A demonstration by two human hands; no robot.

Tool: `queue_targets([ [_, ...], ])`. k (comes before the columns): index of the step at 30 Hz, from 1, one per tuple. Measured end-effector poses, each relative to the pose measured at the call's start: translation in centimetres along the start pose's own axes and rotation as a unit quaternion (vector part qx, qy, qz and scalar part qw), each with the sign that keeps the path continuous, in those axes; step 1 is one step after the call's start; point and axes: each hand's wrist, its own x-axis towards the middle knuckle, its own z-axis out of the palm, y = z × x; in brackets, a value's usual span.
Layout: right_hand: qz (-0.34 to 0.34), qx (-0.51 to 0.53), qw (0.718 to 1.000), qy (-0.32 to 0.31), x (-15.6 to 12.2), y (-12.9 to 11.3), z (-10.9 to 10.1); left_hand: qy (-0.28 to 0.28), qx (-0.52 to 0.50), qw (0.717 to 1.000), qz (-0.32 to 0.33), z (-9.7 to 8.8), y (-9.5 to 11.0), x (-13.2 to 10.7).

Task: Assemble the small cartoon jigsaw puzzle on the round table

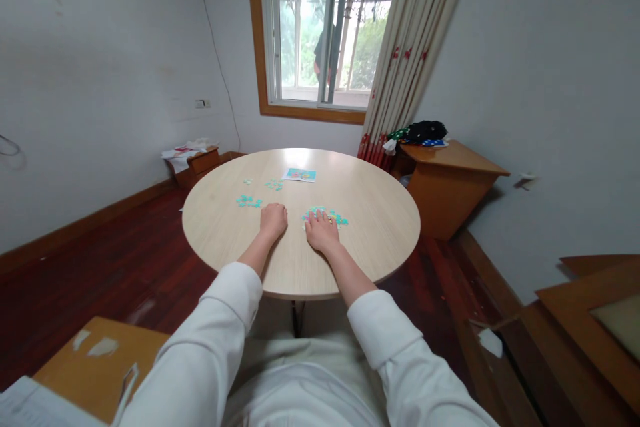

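Observation:
My right hand [323, 231] lies palm down with its fingers stretched over a pile of small jigsaw puzzle pieces [341, 219], mostly teal with some pink and yellow. My left hand [274, 217] rests on the round table [220, 233] with its fingers curled in; whatever they may hold is hidden. Just left of it is a loose group of teal puzzle pieces [249, 201]. Farther back lie a smaller group of pieces [274, 185] and a few pale ones [248, 181]. Behind them is a colourful picture sheet [300, 175], lying flat.
A wooden desk [450, 180] with dark clothes [425, 132] on top stands at the right. Papers cover a low cabinet [203, 159] at the back left. A brown board [100, 357] is near my left arm. Someone [326, 53] is visible through the window.

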Motion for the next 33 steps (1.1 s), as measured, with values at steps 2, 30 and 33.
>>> queue_targets([
  [2,0.001,0.003,1.000,-0.002,0.1,0.0,0.0,0.010,-0.010,1.000,0.002,-0.1,-0.2,0.0],
  [30,0.154,0.314,0.904,0.244,0.0,1.0,-2.1,0.016,-0.084,0.992,-0.095,0.4,-1.2,0.1],
  [33,0.158,0.338,0.892,0.257,0.1,1.2,-2.0,0.016,-0.094,0.991,-0.095,0.5,-1.3,0.2],
])
